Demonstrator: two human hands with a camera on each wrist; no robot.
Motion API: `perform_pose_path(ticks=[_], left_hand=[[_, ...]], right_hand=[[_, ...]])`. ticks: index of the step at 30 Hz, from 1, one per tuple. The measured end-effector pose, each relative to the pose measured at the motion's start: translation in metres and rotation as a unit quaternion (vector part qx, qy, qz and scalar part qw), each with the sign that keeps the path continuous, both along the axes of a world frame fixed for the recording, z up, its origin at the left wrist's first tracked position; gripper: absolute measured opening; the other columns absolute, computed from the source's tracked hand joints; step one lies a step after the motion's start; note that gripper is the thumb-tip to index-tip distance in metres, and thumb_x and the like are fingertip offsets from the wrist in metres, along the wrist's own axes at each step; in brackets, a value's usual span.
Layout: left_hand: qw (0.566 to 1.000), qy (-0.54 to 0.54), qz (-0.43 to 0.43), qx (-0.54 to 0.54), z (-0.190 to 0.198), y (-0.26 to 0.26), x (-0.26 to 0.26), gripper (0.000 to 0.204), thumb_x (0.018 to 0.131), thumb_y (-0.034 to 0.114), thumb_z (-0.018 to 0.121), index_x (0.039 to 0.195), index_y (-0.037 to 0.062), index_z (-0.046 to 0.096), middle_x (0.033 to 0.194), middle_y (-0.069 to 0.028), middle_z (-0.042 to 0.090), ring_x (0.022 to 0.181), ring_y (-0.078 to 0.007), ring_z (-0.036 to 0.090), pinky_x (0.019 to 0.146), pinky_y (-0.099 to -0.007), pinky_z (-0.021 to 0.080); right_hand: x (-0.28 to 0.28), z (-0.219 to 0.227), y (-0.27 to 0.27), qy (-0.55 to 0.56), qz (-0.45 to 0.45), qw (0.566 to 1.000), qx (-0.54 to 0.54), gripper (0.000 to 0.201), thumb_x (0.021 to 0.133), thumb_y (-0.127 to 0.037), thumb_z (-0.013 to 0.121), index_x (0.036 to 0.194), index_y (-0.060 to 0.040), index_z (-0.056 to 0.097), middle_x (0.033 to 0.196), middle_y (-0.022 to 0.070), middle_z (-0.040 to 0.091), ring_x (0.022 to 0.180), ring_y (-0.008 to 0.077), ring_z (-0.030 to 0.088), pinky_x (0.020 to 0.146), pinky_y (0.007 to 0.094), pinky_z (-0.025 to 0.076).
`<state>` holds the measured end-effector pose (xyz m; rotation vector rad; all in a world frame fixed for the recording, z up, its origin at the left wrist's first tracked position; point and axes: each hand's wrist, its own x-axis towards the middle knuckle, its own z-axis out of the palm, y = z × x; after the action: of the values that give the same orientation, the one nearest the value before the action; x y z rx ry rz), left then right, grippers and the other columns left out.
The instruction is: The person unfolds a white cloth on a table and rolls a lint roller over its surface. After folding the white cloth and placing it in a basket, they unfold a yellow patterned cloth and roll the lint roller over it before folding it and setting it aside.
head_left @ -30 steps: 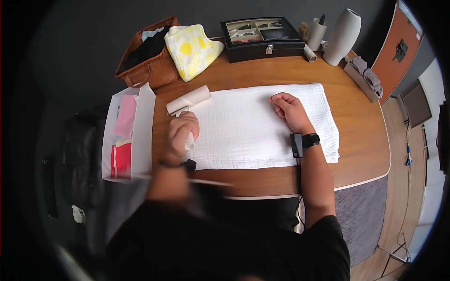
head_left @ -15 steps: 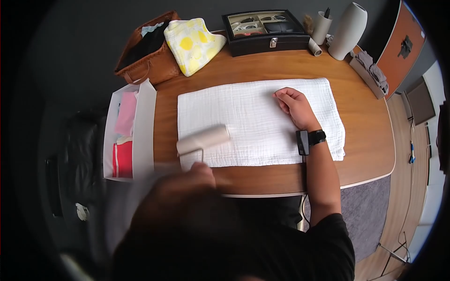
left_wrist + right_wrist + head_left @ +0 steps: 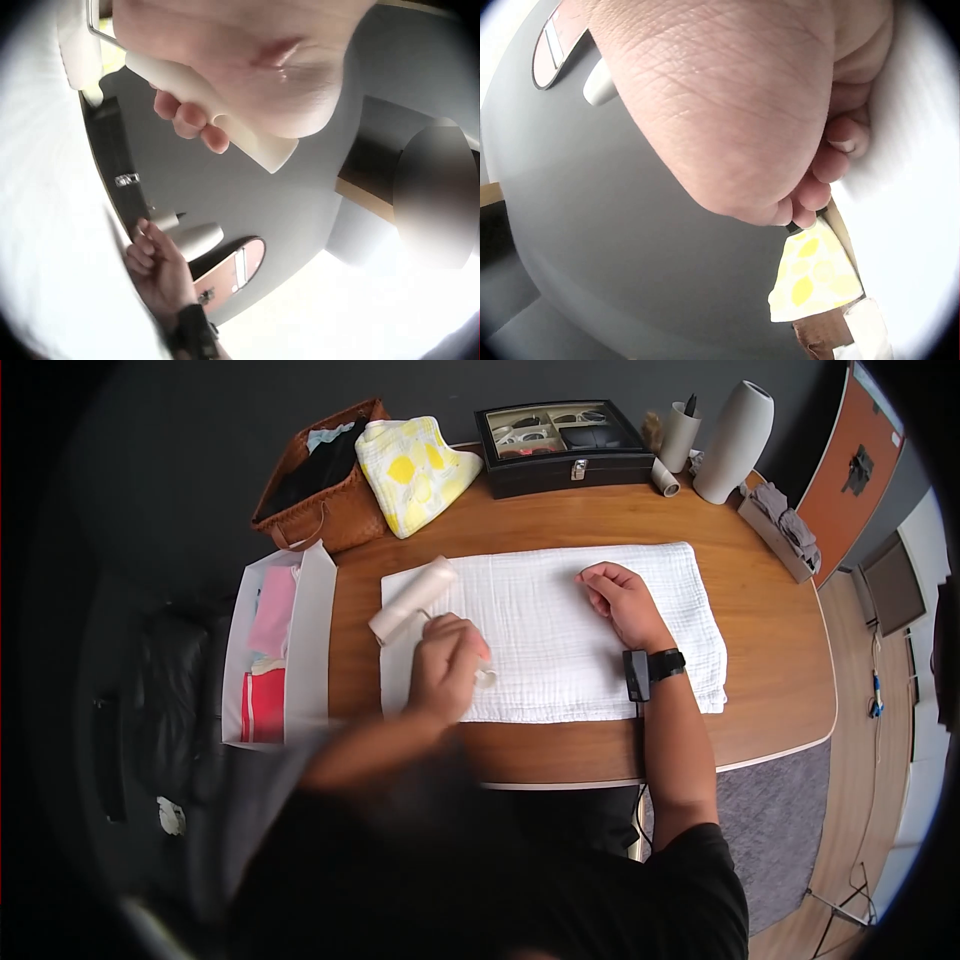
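Left grip (image 3: 446,668) holds one lint roller (image 3: 412,601) over one white cloth (image 3: 545,650).

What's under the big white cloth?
The wooden table shows all around the white cloth, so the table is under it. The cloth covers the part beneath, so anything else there can't be seen.

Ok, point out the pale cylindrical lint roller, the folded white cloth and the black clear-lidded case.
Pale cylindrical lint roller (image 3: 412,601), head view: middle of its roll.
Folded white cloth (image 3: 543,638), head view: bare upper surface, near its middle.
Black clear-lidded case (image 3: 546,478), head view: its front wall.
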<state>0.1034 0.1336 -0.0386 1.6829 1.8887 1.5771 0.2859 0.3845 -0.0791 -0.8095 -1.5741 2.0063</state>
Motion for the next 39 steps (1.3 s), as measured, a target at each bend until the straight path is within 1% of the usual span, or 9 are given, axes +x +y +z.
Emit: perform_pose_path(ticks=[4, 8, 15, 20, 22, 29, 31, 34, 39], left_hand=[[0.991, -0.053, -0.118, 0.025, 0.033, -0.003, 0.049, 0.008, 0.094, 0.009, 0.066, 0.097, 0.003, 0.062, 0.092, -0.0129, 0.063, 0.089, -0.0323, 0.057, 0.089, -0.0443, 0.04], [0.987, 0.041, -0.157, 0.017, 0.065, 0.015, 0.075, 0.04, 0.092, 0.009, 0.074, 0.126, -0.0009, 0.057, 0.116, -0.0189, 0.062, 0.104, -0.0374, 0.057, 0.095, -0.0467, 0.042], [0.96, -0.024, -0.259, 0.102, 0.008, 0.081, 0.062, 0.062, 0.093, 0.006, 0.074, 0.151, 0.0013, 0.052, 0.148, -0.0176, 0.049, 0.144, -0.036, 0.046, 0.123, -0.0456, 0.035], [0.98, 0.021, -0.197, 0.034, 0.0, 0.071, 0.008, 0.041, 0.095, 0.005, 0.071, 0.136, 0.0023, 0.064, 0.14, -0.0146, 0.062, 0.134, -0.0298, 0.058, 0.12, -0.0435, 0.041], [0.943, -0.314, -0.095, -0.061, -0.01, 0.059, -0.016, 0.027, 0.101, 0.006, 0.067, 0.128, 0.0011, 0.067, 0.129, -0.0102, 0.068, 0.121, -0.0218, 0.065, 0.111, -0.0375, 0.048], [0.941, -0.319, 0.111, 0.019, -0.101, 0.026, -0.148, 0.018, 0.105, 0.006, 0.061, 0.121, 0.0009, 0.068, 0.112, -0.0074, 0.071, 0.103, -0.015, 0.066, 0.096, -0.0286, 0.051], [0.9, -0.425, 0.057, 0.08, -0.099, 0.014, -0.153, 0.017, 0.105, 0.007, 0.062, 0.12, 0.0013, 0.068, 0.11, -0.0069, 0.07, 0.101, -0.0152, 0.065, 0.095, -0.0285, 0.051], [0.909, -0.41, 0.051, 0.063, -0.091, 0.013, -0.145, 0.015, 0.108, 0.012, 0.063, 0.117, 0.0018, 0.067, 0.107, -0.0062, 0.069, 0.098, -0.0143, 0.064, 0.092, -0.0288, 0.051], [0.939, -0.339, 0.06, 0.006, -0.086, 0.017, -0.139, 0.016, 0.11, 0.016, 0.062, 0.117, 0.0015, 0.066, 0.107, -0.0057, 0.069, 0.096, -0.0136, 0.064, 0.09, -0.0283, 0.051]], right_hand=[[0.003, -0.002, 0.003, 0.031, 0.012, 0.999, -0.028, 0.013, 0.107, -0.012, 0.065, 0.109, -0.0029, 0.074, 0.078, -0.0059, 0.057, 0.069, 0.0044, 0.046, 0.063, 0.0205, 0.037], [0.004, -0.001, 0.003, 0.051, 0.015, 0.998, -0.035, 0.005, 0.105, -0.008, 0.066, 0.107, -0.0039, 0.069, 0.08, -0.0058, 0.058, 0.071, 0.0043, 0.048, 0.064, 0.0201, 0.038], [0.011, -0.015, 0.016, 0.133, 0.035, 0.988, -0.075, 0.013, 0.102, 0.001, 0.063, 0.1, -0.0108, 0.057, 0.083, -0.0032, 0.06, 0.07, 0.0055, 0.052, 0.063, 0.0202, 0.04], [0.007, -0.008, 0.009, 0.156, 0.037, 0.985, -0.071, 0.014, 0.103, 0.001, 0.062, 0.099, -0.0111, 0.056, 0.079, -0.0031, 0.057, 0.068, 0.007, 0.048, 0.062, 0.0216, 0.038], [0.007, -0.008, 0.01, 0.155, 0.039, 0.985, -0.061, 0.011, 0.105, -0.001, 0.06, 0.101, -0.0106, 0.057, 0.08, -0.0024, 0.058, 0.068, 0.0075, 0.048, 0.062, 0.023, 0.039], [0.008, -0.008, 0.013, 0.084, 0.063, 0.994, -0.035, 0.008, 0.106, -0.002, 0.061, 0.106, -0.0084, 0.065, 0.079, -0.0023, 0.058, 0.069, 0.0069, 0.05, 0.064, 0.0222, 0.042], [0.011, 0.0, 0.007, 0.008, 0.072, 0.997, -0.002, 0.009, 0.107, -0.003, 0.061, 0.11, -0.0074, 0.068, 0.081, -0.0022, 0.061, 0.07, 0.0063, 0.052, 0.066, 0.0215, 0.044], [0.038, 0.026, 0.013, -0.136, 0.246, 0.955, 0.096, 0.022, 0.103, -0.001, 0.062, 0.123, -0.0059, 0.069, 0.091, -0.0033, 0.066, 0.073, 0.0057, 0.056, 0.068, 0.0225, 0.047], [0.049, 0.03, 0.012, -0.103, 0.41, 0.906, 0.031, 0.063, 0.095, 0.009, 0.066, 0.155, -0.0057, 0.054, 0.105, 0.004, 0.073, 0.085, 0.0088, 0.07, 0.072, 0.0225, 0.054]])
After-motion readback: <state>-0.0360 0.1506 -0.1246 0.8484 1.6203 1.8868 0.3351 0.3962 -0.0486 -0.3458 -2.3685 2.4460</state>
